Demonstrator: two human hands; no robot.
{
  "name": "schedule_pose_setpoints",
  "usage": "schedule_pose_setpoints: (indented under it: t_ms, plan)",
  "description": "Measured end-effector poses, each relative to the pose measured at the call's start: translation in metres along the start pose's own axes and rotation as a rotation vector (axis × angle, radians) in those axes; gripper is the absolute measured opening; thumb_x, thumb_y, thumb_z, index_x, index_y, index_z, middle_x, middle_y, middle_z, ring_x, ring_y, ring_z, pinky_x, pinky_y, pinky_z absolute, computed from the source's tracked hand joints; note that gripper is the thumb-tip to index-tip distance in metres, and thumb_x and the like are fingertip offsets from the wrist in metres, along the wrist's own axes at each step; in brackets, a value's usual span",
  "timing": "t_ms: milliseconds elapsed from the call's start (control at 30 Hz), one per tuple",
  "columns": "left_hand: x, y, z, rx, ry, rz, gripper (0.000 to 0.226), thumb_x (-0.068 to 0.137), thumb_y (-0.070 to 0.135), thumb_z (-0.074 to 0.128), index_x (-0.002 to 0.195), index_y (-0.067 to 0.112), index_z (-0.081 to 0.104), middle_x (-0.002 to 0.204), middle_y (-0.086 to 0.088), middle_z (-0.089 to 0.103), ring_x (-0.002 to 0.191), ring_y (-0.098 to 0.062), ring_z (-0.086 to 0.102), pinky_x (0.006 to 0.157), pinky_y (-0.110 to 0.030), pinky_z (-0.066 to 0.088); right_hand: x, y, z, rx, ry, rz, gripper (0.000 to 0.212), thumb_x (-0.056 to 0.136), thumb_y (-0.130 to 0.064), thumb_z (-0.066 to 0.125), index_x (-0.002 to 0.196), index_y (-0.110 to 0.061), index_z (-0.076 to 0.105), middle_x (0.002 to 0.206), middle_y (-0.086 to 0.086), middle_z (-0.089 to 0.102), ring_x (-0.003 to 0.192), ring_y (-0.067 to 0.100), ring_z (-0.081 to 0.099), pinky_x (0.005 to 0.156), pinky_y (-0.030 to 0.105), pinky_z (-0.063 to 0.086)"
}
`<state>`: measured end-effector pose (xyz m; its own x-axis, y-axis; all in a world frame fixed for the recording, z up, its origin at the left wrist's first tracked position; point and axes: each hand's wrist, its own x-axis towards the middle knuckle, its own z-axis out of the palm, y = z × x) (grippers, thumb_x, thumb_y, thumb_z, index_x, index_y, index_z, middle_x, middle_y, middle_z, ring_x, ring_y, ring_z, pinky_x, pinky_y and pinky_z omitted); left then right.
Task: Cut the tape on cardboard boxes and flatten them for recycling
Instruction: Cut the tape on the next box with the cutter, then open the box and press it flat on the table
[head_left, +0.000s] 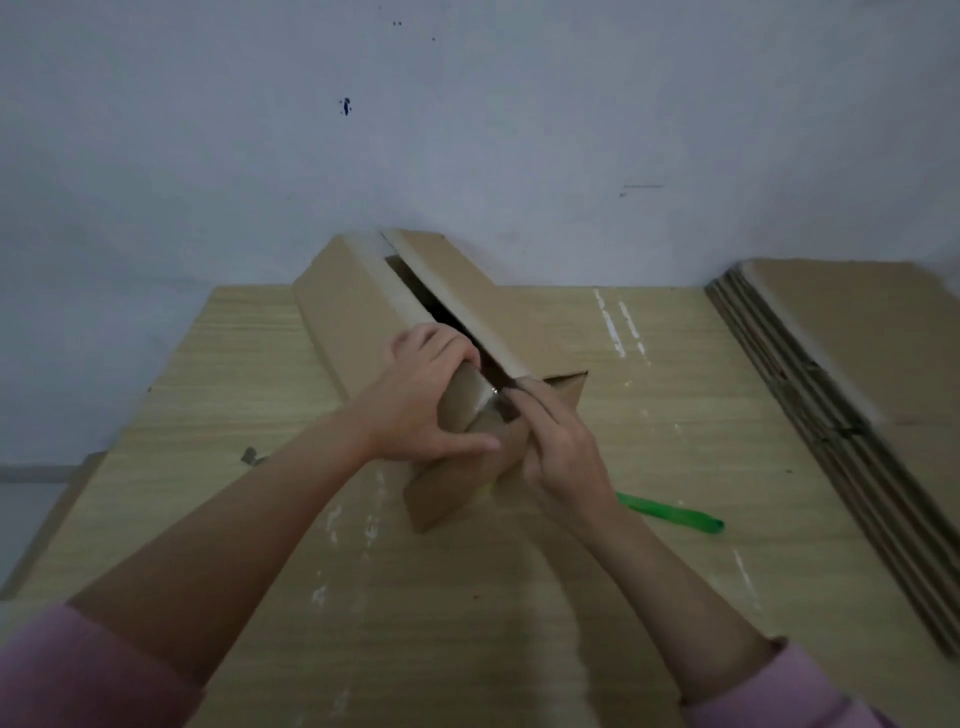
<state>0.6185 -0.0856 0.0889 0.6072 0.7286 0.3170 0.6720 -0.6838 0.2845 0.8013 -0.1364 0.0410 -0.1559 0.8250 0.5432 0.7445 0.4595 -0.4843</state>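
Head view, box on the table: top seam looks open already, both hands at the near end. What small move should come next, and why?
Probably peel the tape strip off the near end of the box. The right hand pinches at it while the left hand grips that end; the top flaps already gape, and the green cutter lies unused on the table. Freeing that end should let the box fold flat.

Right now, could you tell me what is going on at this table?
A person is working on a long cardboard box on the wooden table. The left hand grips its near end, and the right hand works at the tape there. The top seam is already split. A green tool lies nearby, and flattened boxes are stacked on the right.
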Motion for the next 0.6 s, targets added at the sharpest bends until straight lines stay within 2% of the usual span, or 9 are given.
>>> schedule_pose_setpoints:
  t_ms: [67,133,200,233,300,367,467,533,600]
  plan:
    - [0.002,0.003,-0.025,0.034,0.087,-0.033,0.064,0.071,0.081,0.034,0.081,0.020,0.054,0.086,0.009,0.052,0.094,-0.009,0.045,0.098,-0.034,0.015,0.007,0.003,-0.003,-0.058,0.050,0.055,0.050,0.080,-0.008,0.034,0.122,0.006,0.057,0.135,0.024,0.050,0.125,0.036,0.048,0.105,0.041,0.037]
    - [0.009,0.009,-0.053,0.016,0.090,-0.073,0.065,0.079,0.074,0.032,0.058,0.016,0.053,0.059,0.007,0.053,0.065,-0.009,0.052,0.089,-0.031,0.027,0.016,0.005,-0.009,-0.151,0.103,0.116,0.052,0.083,-0.012,0.038,0.133,0.002,0.048,0.147,0.023,0.034,0.135,0.035,0.035,0.109,0.040,0.031]
    - [0.019,0.015,-0.077,-0.014,-0.129,-0.231,0.067,0.085,0.068,0.040,0.045,0.015,0.049,0.039,0.006,0.046,0.041,-0.004,0.045,0.061,-0.027,0.036,0.028,0.008,-0.014,-0.207,0.107,0.253,0.058,0.086,-0.018,0.044,0.141,-0.002,0.038,0.153,0.023,0.018,0.140,0.035,0.025,0.109,0.042,0.026]
    - [0.023,0.014,-0.081,0.044,-0.284,-0.315,0.063,0.088,0.061,0.045,0.045,0.016,0.051,0.039,0.006,0.048,0.039,-0.003,0.045,0.052,-0.025,0.035,0.035,0.012,-0.016,-0.218,0.063,0.346,0.061,0.087,-0.021,0.046,0.144,-0.003,0.031,0.155,0.021,0.009,0.141,0.034,0.021,0.109,0.043,0.024]
    - [0.022,0.006,-0.078,0.195,-0.515,-0.396,0.050,0.089,0.051,0.052,0.056,0.014,0.058,0.056,0.002,0.057,0.053,-0.013,0.054,0.055,-0.026,0.040,0.044,0.021,-0.019,-0.244,-0.075,0.515,0.073,0.087,-0.027,0.055,0.147,-0.005,0.019,0.157,0.017,-0.004,0.143,0.030,0.013,0.109,0.044,0.021]
    - [0.009,-0.004,-0.061,0.219,-0.564,-0.414,0.038,0.087,0.051,0.056,0.085,0.014,0.064,0.087,-0.003,0.061,0.080,-0.019,0.058,0.071,-0.029,0.046,0.047,0.029,-0.019,-0.302,-0.166,0.586,0.084,0.083,-0.034,0.061,0.148,-0.005,0.015,0.157,0.012,-0.012,0.145,0.026,0.004,0.109,0.046,0.022]
    - [-0.020,-0.020,-0.027,0.117,-0.507,-0.505,0.072,0.080,0.067,0.050,0.136,0.023,0.042,0.138,-0.002,0.040,0.125,-0.021,0.040,0.104,-0.036,0.034,0.044,0.036,-0.020,-0.352,-0.237,0.583,0.089,0.083,-0.044,0.061,0.148,-0.007,0.014,0.158,0.007,-0.013,0.146,0.022,-0.004,0.111,0.048,0.023]
    - [-0.037,-0.025,-0.008,0.085,-0.432,-0.599,0.094,0.068,0.078,0.031,0.146,0.025,0.027,0.150,-0.001,0.029,0.138,-0.019,0.022,0.112,-0.036,0.016,0.041,0.043,-0.023,-0.361,-0.271,0.577,0.090,0.083,-0.050,0.059,0.149,-0.008,0.013,0.158,0.005,-0.011,0.146,0.021,-0.005,0.113,0.046,0.021]
    - [-0.049,-0.025,0.008,0.047,-0.327,-0.638,0.103,0.060,0.083,0.020,0.143,0.024,0.034,0.148,0.000,0.036,0.139,-0.016,0.018,0.110,-0.031,0.007,0.040,0.051,-0.027,-0.317,-0.294,0.587,0.095,0.083,-0.051,0.062,0.149,-0.006,0.011,0.159,0.005,-0.008,0.146,0.021,-0.005,0.115,0.041,0.017]
